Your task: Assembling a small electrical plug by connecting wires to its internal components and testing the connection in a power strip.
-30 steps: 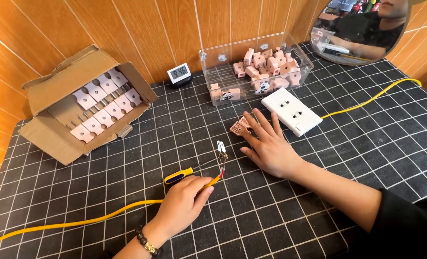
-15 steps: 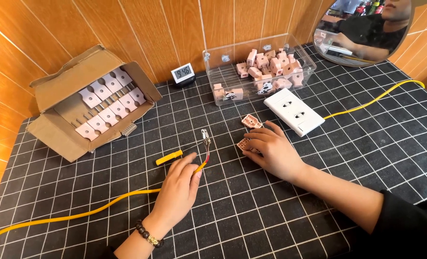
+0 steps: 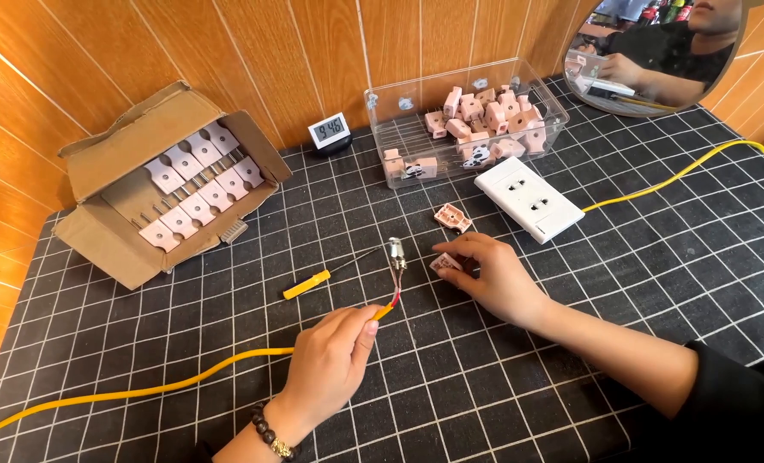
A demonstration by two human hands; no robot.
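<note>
My left hand [image 3: 330,360] pinches the stripped end of a yellow cable [image 3: 142,390], whose red and bare wires lead up to a small metal piece [image 3: 396,252] lifted just above the mat. My right hand [image 3: 493,279] rests on the mat and holds a small pink socket module [image 3: 444,263] between its fingertips, just right of the metal piece. A second pink module [image 3: 453,218] lies a little beyond my right hand. A yellow-handled screwdriver [image 3: 313,281] lies on the mat above my left hand.
A white double socket faceplate [image 3: 528,197] lies behind my right hand. A clear plastic bin [image 3: 382,129] holds several pink modules. An open cardboard box [image 3: 108,240] with pink plates stands at the left. A small digital clock [image 3: 329,131] and a round mirror [image 3: 656,51] stand at the back.
My left hand has drawn the cable end toward me and rightward, closer to my right hand. My right hand has curled over and picked up a pink module from the mat.
</note>
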